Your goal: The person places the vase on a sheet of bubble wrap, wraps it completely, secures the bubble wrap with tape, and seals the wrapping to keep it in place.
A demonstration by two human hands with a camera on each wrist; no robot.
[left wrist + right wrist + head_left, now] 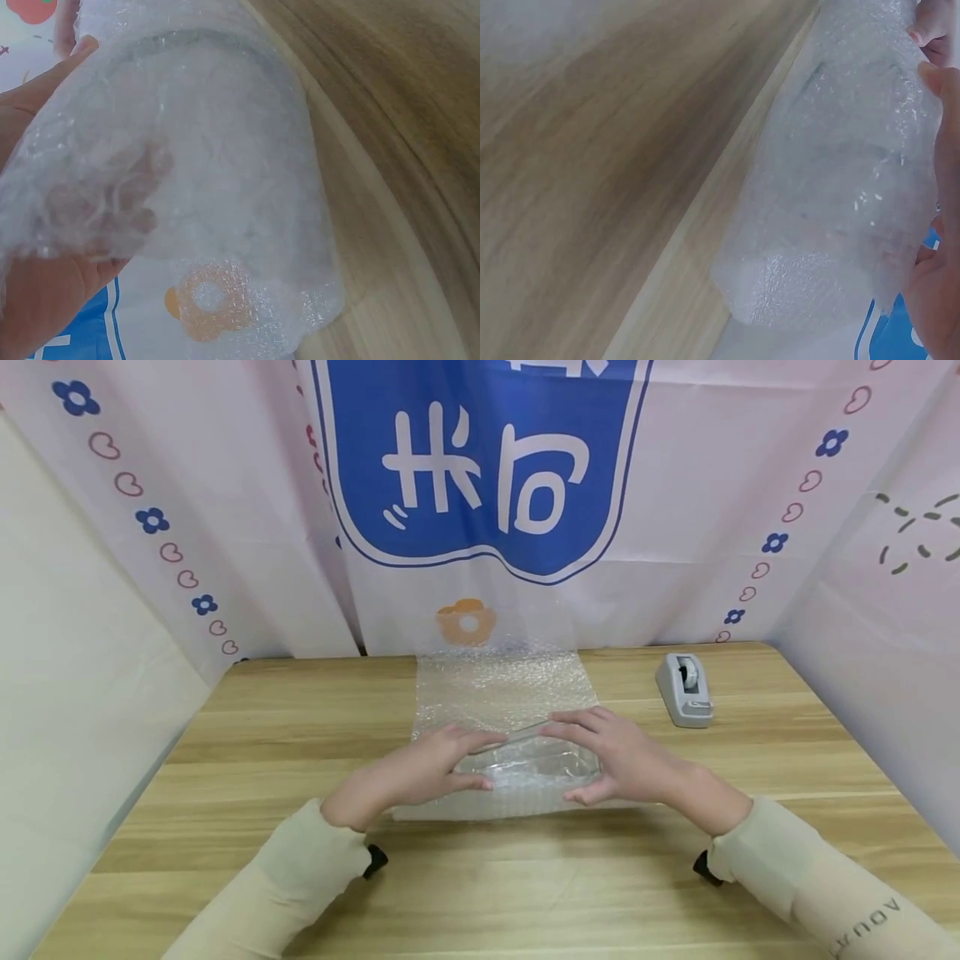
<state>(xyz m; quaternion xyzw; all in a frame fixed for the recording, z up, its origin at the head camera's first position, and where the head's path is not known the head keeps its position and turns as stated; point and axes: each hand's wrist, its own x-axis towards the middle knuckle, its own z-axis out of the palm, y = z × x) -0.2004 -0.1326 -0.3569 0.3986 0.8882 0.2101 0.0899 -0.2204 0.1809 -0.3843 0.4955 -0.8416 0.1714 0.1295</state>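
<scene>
A sheet of clear bubble wrap [502, 689] lies from the table's far edge toward the person. On its near part sits a see-through, glass-like object [536, 753], with the wrap's near end lifted against it. My left hand [431, 766] grips the left end, fingers over the far edge and thumb on the near side. At the opposite end, my right hand [626, 756] holds on in the same way. The left wrist view has the bubble wrap [225, 150] bulging over a round, greenish rim, partly veiling the fingers. Wrap [825, 165] also covers the object in the right wrist view.
A grey tape dispenser [684, 689] stands at the back right of the wooden table [300, 702]. Behind the table hangs a printed curtain [262, 527] with a blue emblem. White cloth walls rise on both sides.
</scene>
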